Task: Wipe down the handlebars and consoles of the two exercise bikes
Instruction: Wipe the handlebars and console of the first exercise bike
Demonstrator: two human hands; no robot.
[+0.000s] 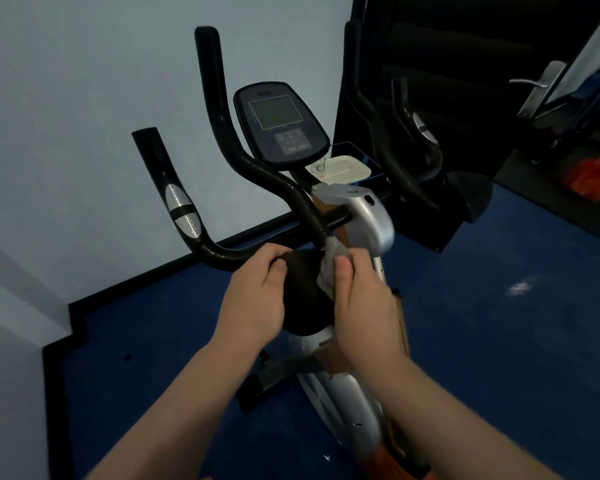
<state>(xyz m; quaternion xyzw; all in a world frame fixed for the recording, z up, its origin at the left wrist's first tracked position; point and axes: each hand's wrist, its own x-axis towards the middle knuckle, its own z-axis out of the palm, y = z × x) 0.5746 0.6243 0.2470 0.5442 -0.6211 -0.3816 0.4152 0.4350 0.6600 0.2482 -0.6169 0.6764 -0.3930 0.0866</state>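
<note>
A person's left hand [257, 289] curls its grip round a rounded black pad [300, 296] at the centre of the near exercise bike's handlebars [222, 252], while the right hand [361, 299] pinches a fluffy white cloth [329, 268] against the foam-wrapped bar where it meets the stem. The curved black bars rise in matte tubes, the left one carrying an oval silver sensor plate [182, 213]. Above them, the shield-shaped dark console [279, 124] shows a square grey screen. A glossy silver shroud [368, 216] caps the frame. The second bike's handlebars [406, 133] stand at the right, in shadow, over the blue floor [499, 323]. A pale rectangular tray [343, 169] sits behind the console.
</note>
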